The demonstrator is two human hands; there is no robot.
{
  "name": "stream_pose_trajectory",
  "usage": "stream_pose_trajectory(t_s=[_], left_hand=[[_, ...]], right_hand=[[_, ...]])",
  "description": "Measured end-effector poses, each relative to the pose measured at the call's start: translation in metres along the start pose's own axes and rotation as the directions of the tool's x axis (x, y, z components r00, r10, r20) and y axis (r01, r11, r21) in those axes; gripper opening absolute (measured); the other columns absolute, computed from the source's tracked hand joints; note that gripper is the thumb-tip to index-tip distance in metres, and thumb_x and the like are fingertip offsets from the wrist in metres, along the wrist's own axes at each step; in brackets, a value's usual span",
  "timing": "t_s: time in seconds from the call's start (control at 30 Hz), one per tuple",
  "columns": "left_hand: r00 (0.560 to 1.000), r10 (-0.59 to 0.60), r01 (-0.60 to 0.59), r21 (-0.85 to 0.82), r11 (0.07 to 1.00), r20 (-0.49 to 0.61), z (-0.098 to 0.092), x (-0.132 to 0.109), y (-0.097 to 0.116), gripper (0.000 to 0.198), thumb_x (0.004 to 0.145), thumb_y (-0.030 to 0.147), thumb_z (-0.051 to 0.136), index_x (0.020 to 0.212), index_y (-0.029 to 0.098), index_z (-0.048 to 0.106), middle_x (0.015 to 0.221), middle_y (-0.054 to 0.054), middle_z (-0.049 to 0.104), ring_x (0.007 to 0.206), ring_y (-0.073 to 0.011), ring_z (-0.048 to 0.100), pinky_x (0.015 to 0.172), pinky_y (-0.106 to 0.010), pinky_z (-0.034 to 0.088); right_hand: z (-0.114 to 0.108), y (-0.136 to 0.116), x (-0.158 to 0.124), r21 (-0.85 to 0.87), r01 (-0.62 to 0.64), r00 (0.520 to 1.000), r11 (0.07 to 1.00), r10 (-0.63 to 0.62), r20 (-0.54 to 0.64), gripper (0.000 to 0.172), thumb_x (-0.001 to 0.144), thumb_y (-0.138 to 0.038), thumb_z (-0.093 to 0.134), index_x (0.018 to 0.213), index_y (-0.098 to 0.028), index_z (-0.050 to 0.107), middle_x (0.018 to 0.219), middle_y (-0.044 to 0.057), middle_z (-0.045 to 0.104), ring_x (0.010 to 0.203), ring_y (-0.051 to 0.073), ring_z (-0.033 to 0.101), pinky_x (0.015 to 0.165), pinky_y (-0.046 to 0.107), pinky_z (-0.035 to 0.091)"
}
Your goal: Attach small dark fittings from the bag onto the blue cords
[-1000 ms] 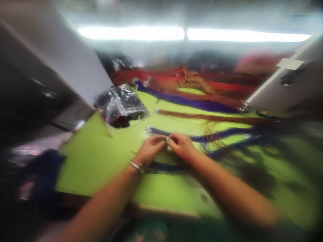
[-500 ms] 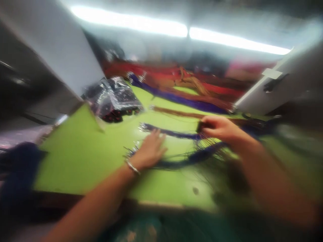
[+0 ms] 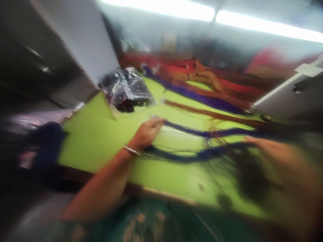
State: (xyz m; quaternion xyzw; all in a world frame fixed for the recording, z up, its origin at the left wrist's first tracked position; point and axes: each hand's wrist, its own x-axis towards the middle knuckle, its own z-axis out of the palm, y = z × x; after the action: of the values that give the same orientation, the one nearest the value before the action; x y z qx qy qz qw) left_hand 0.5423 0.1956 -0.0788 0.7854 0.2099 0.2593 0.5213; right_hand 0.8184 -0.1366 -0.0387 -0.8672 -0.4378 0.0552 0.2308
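My left hand (image 3: 149,132), with a bangle at the wrist, is closed on the left end of a thin blue wire bundle (image 3: 186,129) above the green table (image 3: 88,134). Nearer me a second, thicker blue bundle (image 3: 181,157) lies across the table, with loose strands around it. My right hand (image 3: 254,141) is at the right, by the blue bundles; blur hides its fingers and anything in them. Thin brown strands (image 3: 214,131) cross between the two bundles.
Behind lie a brown bundle (image 3: 196,109), a purple bundle (image 3: 196,95) and orange and red bundles. A clear plastic bag with dark contents (image 3: 128,89) sits at the back left. Grey panels flank the table, and a dark blue object (image 3: 49,148) is at the left.
My left hand has gone from spread over the bundles to closed on the thin blue bundle's end. My right hand has moved right and down, away from the strands. The view has shifted.
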Motion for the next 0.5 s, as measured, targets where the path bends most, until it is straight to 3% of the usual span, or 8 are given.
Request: stream_pose_trajectory(t_s=[0.07,0.17,0.2,0.23,0.3,0.37,0.43,0.5], left_hand=[[0.985,-0.081,0.063,-0.118,0.991,-0.155,-0.016,0.004,0.003,0.038,0.077,0.044,0.060,0.099,0.015,0.070,0.098,-0.011,0.069,0.094,-0.0223,0.060,0.091,-0.037,0.043],[0.949,-0.135,0.095,-0.147,0.985,-0.285,-0.033,0.007,0.002,0.035,0.070,0.045,0.067,0.087,0.015,0.072,0.085,-0.009,0.070,0.078,-0.0184,0.061,0.079,-0.032,0.046],[0.945,-0.131,0.094,-0.137,0.986,-0.300,-0.035,0.008,0.000,0.034,0.069,0.045,0.068,0.085,0.015,0.072,0.083,-0.009,0.070,0.076,-0.0172,0.060,0.076,-0.031,0.046],[0.945,-0.127,0.092,-0.127,0.988,-0.302,-0.037,0.009,-0.002,0.033,0.070,0.045,0.067,0.084,0.015,0.073,0.083,-0.009,0.070,0.074,-0.0163,0.060,0.074,-0.030,0.046],[0.951,-0.123,0.095,-0.108,0.990,-0.285,-0.038,0.010,-0.007,0.033,0.070,0.045,0.066,0.084,0.016,0.072,0.082,-0.008,0.070,0.072,-0.0156,0.059,0.070,-0.028,0.045],[0.954,-0.127,0.107,-0.087,0.990,-0.273,-0.039,0.011,-0.012,0.033,0.071,0.045,0.065,0.083,0.015,0.072,0.079,-0.007,0.069,0.070,-0.0154,0.058,0.066,-0.027,0.044],[0.948,-0.128,0.114,-0.064,0.991,-0.292,-0.043,0.012,-0.016,0.033,0.072,0.045,0.064,0.082,0.015,0.072,0.076,-0.006,0.069,0.068,-0.0150,0.057,0.064,-0.026,0.043],[0.940,-0.122,0.117,-0.034,0.993,-0.320,-0.048,0.014,-0.019,0.032,0.072,0.044,0.063,0.081,0.015,0.072,0.074,-0.005,0.068,0.067,-0.0148,0.056,0.061,-0.025,0.042]], right_hand=[[-0.006,-0.029,0.011,0.026,-0.024,0.992,0.999,0.027,-0.123,0.027,0.088,-0.042,0.042,0.097,-0.036,0.067,0.095,0.005,0.069,0.096,0.027,0.063,0.078,0.036,0.049],[0.005,-0.090,0.035,0.039,0.108,0.990,0.993,-0.104,-0.091,0.013,0.080,-0.039,0.058,0.088,-0.033,0.066,0.089,0.004,0.069,0.084,0.022,0.064,0.075,0.032,0.048],[0.017,-0.114,0.042,0.083,0.204,0.979,0.975,-0.204,-0.018,0.014,0.079,-0.038,0.058,0.086,-0.030,0.067,0.085,0.004,0.069,0.077,0.020,0.063,0.072,0.031,0.048],[0.033,-0.138,0.049,0.116,0.276,0.949,0.954,-0.289,0.124,0.014,0.079,-0.035,0.058,0.086,-0.027,0.067,0.084,0.003,0.068,0.074,0.018,0.063,0.070,0.030,0.048],[0.074,-0.183,0.058,0.121,0.366,0.872,0.923,-0.386,0.302,0.014,0.079,-0.026,0.055,0.086,-0.023,0.067,0.082,0.002,0.067,0.070,0.016,0.061,0.065,0.027,0.046],[0.117,-0.217,0.062,0.001,0.424,0.829,0.906,-0.389,0.401,0.012,0.076,-0.020,0.056,0.082,-0.019,0.066,0.082,0.005,0.066,0.071,0.016,0.059,0.062,0.026,0.043],[0.150,-0.235,0.061,-0.124,0.438,0.830,0.890,-0.348,0.436,0.012,0.079,-0.020,0.052,0.081,-0.016,0.063,0.083,0.008,0.063,0.071,0.017,0.058,0.060,0.027,0.041],[0.170,-0.240,0.058,-0.191,0.426,0.843,0.884,-0.312,0.438,0.014,0.082,-0.018,0.047,0.083,-0.015,0.061,0.084,0.010,0.062,0.072,0.018,0.058,0.060,0.027,0.041]])
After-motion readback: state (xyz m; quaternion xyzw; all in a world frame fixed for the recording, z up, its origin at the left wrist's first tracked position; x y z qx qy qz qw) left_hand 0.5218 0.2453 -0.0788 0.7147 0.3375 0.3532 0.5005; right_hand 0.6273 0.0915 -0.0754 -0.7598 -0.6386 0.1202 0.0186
